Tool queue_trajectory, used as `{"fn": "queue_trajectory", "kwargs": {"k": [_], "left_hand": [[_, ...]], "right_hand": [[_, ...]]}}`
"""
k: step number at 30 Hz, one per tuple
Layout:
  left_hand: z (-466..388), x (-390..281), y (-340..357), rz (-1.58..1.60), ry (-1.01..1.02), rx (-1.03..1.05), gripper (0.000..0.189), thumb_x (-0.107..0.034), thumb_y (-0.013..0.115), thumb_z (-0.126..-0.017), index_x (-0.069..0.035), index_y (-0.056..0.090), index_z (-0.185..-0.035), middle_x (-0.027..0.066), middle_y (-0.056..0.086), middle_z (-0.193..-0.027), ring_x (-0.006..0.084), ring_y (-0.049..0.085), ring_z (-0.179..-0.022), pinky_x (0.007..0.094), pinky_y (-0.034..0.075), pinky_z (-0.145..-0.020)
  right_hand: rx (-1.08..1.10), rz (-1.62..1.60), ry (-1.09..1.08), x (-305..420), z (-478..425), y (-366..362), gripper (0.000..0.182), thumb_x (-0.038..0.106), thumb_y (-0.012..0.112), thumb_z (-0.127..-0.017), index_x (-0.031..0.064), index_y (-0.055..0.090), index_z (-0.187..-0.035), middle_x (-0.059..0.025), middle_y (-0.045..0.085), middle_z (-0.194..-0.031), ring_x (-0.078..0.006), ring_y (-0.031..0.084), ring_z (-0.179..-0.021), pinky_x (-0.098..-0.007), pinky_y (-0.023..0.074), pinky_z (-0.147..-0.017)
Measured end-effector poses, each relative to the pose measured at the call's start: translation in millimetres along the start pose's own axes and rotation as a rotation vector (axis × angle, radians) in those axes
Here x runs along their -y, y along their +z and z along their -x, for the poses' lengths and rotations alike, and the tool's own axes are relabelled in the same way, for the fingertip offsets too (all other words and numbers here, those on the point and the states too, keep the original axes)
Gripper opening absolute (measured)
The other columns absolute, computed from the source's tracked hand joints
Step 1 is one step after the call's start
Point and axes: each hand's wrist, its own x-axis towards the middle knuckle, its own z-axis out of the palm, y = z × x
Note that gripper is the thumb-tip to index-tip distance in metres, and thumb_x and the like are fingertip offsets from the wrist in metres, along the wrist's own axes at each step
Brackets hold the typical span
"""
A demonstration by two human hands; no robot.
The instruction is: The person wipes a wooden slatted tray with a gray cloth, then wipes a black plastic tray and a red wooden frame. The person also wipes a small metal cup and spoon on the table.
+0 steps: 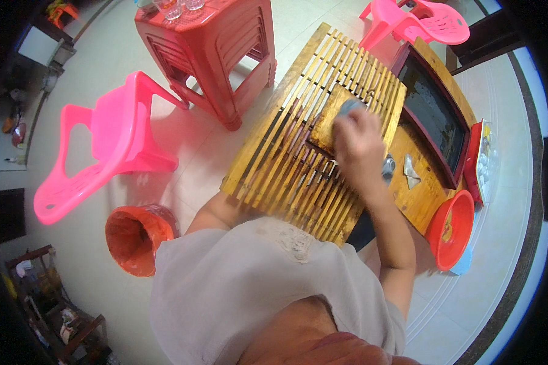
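A yellowish slatted wooden panel (281,123) lies tilted in front of my body. It has a solid square wooden plate (332,121) at its middle. My right hand (357,141), blurred, is on that plate and grips a blue-grey scrubbing pad or cloth (351,106). My left forearm runs beneath the panel's near left edge, and the left hand is hidden there. To the right, a dark red framed tray (431,109) with a wet dark surface leans on a wooden table (404,146).
A crumpled whitish cloth (411,171) lies on the table, near a grey metallic object (387,169). A red basin (450,230) stands at the right. Stacked red stools (219,54) hold glasses (170,8). Pink chairs (114,132) and an orange-red bucket (134,242) stand around.
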Motion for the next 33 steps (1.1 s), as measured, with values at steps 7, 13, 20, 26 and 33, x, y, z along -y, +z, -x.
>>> {"fn": "queue_trajectory", "kwargs": {"k": [7, 13, 20, 26, 33], "left_hand": [[-2.9, 0.4, -2.5, -0.029, 0.003, -0.017, 0.083, -0.067, 0.031, -0.091, -0.009, 0.019, -0.149, 0.0227, 0.025, -0.148, 0.0422, 0.032, -0.131, 0.0642, 0.029, -0.103], [-0.6, -1.0, -3.3, -0.050, 0.020, -0.013, 0.083, -0.067, 0.031, -0.091, -0.009, 0.019, -0.149, 0.0223, 0.026, -0.148, 0.0417, 0.032, -0.132, 0.0640, 0.029, -0.103], [-1.6, -3.1, 0.0, -0.055, 0.024, 0.003, 0.082, -0.067, 0.031, -0.092, -0.009, 0.020, -0.149, 0.0217, 0.026, -0.148, 0.0410, 0.033, -0.132, 0.0638, 0.029, -0.103], [0.2, -2.7, -2.5, -0.069, 0.042, -0.021, 0.082, -0.067, 0.031, -0.092, -0.009, 0.020, -0.149, 0.0213, 0.027, -0.147, 0.0404, 0.033, -0.132, 0.0636, 0.029, -0.103], [-4.5, -1.8, -0.4, -0.073, 0.031, -0.026, 0.082, -0.067, 0.030, -0.092, -0.009, 0.020, -0.148, 0.0208, 0.028, -0.147, 0.0398, 0.033, -0.132, 0.0634, 0.029, -0.103]], "right_hand": [[0.122, -0.348, -0.395, 67.5, 27.9, -10.9, 0.033, 0.013, 0.060, -0.069, -0.0011, 0.062, -0.098, -0.0119, 0.057, -0.095, -0.0228, 0.053, -0.075, -0.0322, 0.0458, -0.060], [-0.108, -0.004, -0.380, 21.7, -22.7, -4.4, 0.033, 0.002, 0.066, -0.066, 0.0026, 0.064, -0.099, -0.0112, 0.059, -0.093, -0.0246, 0.055, -0.072, -0.0344, 0.0491, -0.058], [-0.415, 0.350, 0.031, -97.8, -97.6, -11.8, 0.022, 0.020, 0.067, -0.077, 0.0092, 0.062, -0.096, -0.0112, 0.057, -0.096, -0.0293, 0.058, -0.087, -0.0397, 0.0521, -0.067], [-0.162, 0.054, 0.232, -56.3, -84.3, -1.5, 0.022, 0.022, 0.064, -0.078, 0.0066, 0.061, -0.094, -0.0158, 0.055, -0.094, -0.0321, 0.058, -0.087, -0.0433, 0.0514, -0.071], [0.035, -0.211, -0.174, 51.5, 17.2, 10.9, 0.037, 0.005, 0.069, -0.065, -0.0011, 0.061, -0.100, -0.0142, 0.055, -0.092, -0.0263, 0.054, -0.071, -0.0345, 0.0474, -0.056]]}}
